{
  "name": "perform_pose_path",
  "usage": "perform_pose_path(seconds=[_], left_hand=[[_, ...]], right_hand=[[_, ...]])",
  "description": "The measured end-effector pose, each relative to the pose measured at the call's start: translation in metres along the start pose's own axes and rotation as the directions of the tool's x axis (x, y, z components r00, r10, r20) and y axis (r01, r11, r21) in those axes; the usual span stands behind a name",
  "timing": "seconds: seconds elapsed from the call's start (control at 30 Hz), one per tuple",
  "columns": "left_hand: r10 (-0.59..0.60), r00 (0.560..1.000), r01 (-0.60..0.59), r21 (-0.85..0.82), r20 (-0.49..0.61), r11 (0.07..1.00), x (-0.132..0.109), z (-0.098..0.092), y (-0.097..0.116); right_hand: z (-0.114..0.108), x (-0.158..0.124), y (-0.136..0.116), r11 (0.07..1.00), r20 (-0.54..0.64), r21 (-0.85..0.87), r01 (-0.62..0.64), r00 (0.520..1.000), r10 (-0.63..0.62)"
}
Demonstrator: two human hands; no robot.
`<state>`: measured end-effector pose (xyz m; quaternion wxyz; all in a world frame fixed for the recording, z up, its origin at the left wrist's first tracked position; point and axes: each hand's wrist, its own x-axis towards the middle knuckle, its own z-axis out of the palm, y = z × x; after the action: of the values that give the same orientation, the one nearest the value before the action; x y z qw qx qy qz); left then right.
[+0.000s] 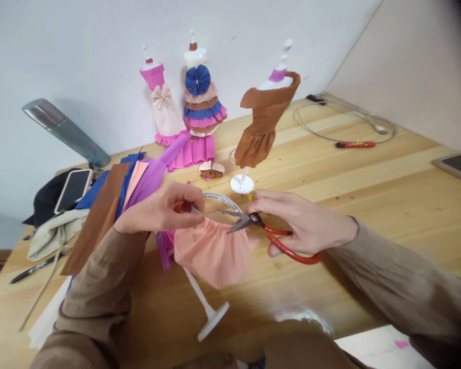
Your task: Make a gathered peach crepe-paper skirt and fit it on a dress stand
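Note:
My left hand [163,207] is closed at the gathered top of a peach skirt [217,251], its fingertips pinched together there. The skirt hangs on a small tilted dress form with a white stand [214,320]; the form's upper part is hidden by my hand. In my right hand [299,218] are scissors with red handles [290,251]. Their blades [238,221] are apart and lie over the skirt's upper edge. Just behind the skirt is a roll of tape [230,201] with printing on its inner ring.
Dressed forms in pink [152,77], ruffled layers [202,115] and brown [259,120] stand behind. Brown strips [96,220] and purple sheets [149,179] lie left, near a phone [74,190], pen [38,267] and bottle [67,130]. A cable [346,138] and red cutter [355,145] lie right.

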<state>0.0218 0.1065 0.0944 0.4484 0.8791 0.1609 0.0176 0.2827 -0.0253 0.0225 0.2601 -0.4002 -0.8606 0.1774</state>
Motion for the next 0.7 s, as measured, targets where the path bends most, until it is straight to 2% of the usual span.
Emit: perform_pose_path(seconds=[0.17,0.37,0.53,0.7], left_hand=[[0.020,0.999,-0.022,-0.094,-0.025,0.995,-0.003,-0.003,-0.007],[0.050,0.999,-0.054,-0.256,-0.020,0.965,-0.002,-0.012,-0.022],[0.080,0.995,-0.099,-0.379,-0.065,0.920,-0.001,-0.012,-0.034],[0.057,0.998,-0.069,-0.422,-0.040,0.904,0.000,-0.010,-0.036]], right_hand=[[-0.005,-0.002,0.005,0.999,0.008,0.011,-0.041,0.999,0.041],[-0.008,-0.003,0.007,0.998,-0.027,0.070,0.011,1.000,-0.009],[-0.006,-0.004,0.009,0.997,-0.080,0.045,0.068,0.995,-0.064],[-0.003,-0.002,0.007,0.996,-0.089,0.065,0.068,0.994,-0.062]])
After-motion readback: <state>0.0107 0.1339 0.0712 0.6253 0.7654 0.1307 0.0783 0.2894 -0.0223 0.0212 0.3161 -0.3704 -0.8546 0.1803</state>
